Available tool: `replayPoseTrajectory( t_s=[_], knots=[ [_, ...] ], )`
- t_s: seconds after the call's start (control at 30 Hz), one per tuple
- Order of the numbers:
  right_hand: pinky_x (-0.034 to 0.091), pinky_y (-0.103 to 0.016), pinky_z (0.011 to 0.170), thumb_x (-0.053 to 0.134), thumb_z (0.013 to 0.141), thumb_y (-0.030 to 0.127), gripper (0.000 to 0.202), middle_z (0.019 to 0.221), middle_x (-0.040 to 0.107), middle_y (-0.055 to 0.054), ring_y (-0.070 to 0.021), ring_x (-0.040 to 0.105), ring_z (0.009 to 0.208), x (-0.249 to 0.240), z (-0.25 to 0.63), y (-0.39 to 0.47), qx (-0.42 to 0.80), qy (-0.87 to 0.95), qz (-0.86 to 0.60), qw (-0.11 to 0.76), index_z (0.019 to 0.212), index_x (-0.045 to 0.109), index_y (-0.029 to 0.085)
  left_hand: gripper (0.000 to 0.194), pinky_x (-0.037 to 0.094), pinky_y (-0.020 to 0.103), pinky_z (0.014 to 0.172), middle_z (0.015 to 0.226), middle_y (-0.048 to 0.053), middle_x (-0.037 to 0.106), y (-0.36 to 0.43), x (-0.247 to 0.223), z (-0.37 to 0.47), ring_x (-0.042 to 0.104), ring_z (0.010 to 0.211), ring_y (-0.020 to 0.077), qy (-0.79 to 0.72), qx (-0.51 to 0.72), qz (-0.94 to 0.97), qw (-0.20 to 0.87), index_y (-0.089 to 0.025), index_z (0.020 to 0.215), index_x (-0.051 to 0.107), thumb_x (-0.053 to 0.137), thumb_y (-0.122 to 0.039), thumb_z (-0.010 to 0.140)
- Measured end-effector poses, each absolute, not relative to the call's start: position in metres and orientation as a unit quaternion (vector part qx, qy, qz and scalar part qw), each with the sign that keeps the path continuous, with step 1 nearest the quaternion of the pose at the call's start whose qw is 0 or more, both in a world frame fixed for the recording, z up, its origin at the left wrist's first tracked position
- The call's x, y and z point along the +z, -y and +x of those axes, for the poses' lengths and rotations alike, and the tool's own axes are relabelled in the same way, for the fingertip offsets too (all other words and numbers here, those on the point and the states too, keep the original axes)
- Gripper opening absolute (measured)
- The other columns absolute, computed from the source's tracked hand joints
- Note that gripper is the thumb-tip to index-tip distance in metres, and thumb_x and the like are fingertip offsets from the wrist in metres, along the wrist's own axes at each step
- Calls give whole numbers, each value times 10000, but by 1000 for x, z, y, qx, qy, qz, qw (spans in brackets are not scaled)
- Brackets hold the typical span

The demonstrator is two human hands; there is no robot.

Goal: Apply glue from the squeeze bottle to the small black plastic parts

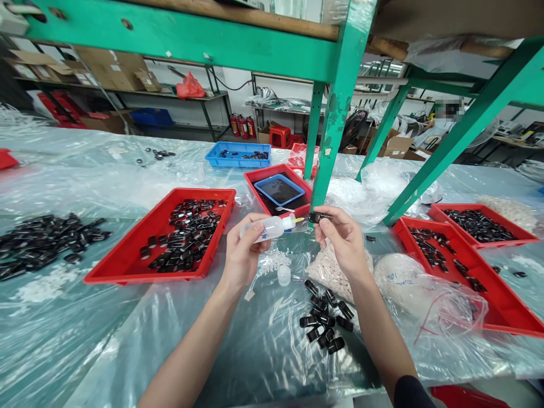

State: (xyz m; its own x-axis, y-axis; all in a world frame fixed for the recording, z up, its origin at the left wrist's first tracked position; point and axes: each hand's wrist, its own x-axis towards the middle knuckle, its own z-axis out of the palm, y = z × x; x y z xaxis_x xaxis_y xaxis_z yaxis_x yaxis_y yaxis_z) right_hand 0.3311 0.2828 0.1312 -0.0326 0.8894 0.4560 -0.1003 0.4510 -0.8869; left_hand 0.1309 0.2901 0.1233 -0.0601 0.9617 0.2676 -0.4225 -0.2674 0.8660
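My left hand (246,249) is wrapped round a translucent squeeze bottle (272,228), tilted sideways with its thin yellowish nozzle toward the right. Just past the nozzle tip, my right hand (342,238) pinches a small glossy black plastic part (318,217) between thumb and fingers. Whether the tip touches the part, I cannot tell. Below my hands lie a loose pile of black parts (325,320), a white cap (284,275) and scattered small white pieces (276,259). A clear bag of beige pieces (331,271) sits behind my right wrist.
A red tray (159,276) of black parts stands at left, beside a heap of them (46,243). More red trays (505,309) stand at right, near a tied plastic bag (402,283). A green metal post (335,113) rises behind my hands; a blue tray (238,162) sits farther back.
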Motion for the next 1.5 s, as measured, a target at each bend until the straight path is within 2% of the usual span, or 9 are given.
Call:
replayPoseTrajectory(
  t_s=[0.43,0.63,0.93,1.1,1.3,1.5],
  knots=[
    [386,-260,526,700,996,397,199,674,595,37,-111,510,564,131,333,-283,400,614,-301,610,1140,752,268,416,299,201,456,641,24,595,-290,126,127,437,525,84,-318,670,452,496,-157,776,774,878,-541,653],
    [416,-282,565,707,978,408,214,668,603,30,-128,532,575,132,334,-284,383,641,-305,591,1099,746,237,395,317,197,448,676,40,647,-289,123,124,489,560,107,-328,660,481,475,-160,805,783,861,-527,684],
    [411,-257,537,715,980,372,176,691,617,26,-113,531,566,133,337,-285,411,640,-275,588,1093,752,242,396,344,202,452,677,41,665,-290,123,123,481,539,105,-318,659,497,467,-166,816,794,849,-539,696],
    [431,-244,537,732,969,364,165,745,645,17,-101,545,583,135,338,-284,416,653,-247,583,1074,762,241,388,362,210,455,755,51,705,-293,118,116,521,563,117,-306,652,532,446,-174,864,802,825,-537,731],
    [484,-240,560,740,962,354,157,806,666,1,-101,554,611,137,339,-282,410,662,-238,581,1065,769,239,346,345,230,463,786,39,706,-295,110,105,502,553,114,-290,638,581,414,-191,955,788,771,-506,813],
    [481,-236,562,732,972,328,153,839,681,-9,-101,553,625,137,338,-280,385,674,-238,584,1083,770,231,328,361,240,475,823,36,720,-293,108,102,522,567,118,-288,634,600,394,-204,991,779,742,-500,853]
  ],
)
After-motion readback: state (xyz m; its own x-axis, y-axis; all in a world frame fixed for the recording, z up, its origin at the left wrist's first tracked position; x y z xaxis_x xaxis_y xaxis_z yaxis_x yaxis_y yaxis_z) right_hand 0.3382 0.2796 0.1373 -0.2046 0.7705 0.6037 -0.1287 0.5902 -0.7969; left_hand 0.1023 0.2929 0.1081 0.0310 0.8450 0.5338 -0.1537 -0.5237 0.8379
